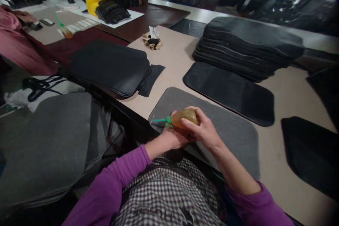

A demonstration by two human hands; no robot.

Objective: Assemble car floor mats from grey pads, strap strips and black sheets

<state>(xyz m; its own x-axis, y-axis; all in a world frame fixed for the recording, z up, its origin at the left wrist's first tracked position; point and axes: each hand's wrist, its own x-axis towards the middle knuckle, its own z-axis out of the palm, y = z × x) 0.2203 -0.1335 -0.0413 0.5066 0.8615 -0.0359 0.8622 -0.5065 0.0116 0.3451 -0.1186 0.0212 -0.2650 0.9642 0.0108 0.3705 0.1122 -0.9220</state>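
Note:
My right hand (202,127) is wrapped around a squeeze bottle (182,116) of amber liquid with a long green nozzle. The bottle is tilted nearly flat, its nozzle pointing left with the tip at the left edge of a grey rounded panel (227,127). Under the bottle, my left hand (176,138) cups it from below; most of its fingers are hidden. The grey panel lies flat on the beige table, beneath both hands, and overhangs toward my checked apron.
Black panels form a stack (106,65) at left and a taller stack (246,46) at back right. Single black panels (230,91) lie nearby. Grey sheets (47,144) hang low at left. A second amber bottle (66,31) and a person's pink sleeve (21,42) are farther left.

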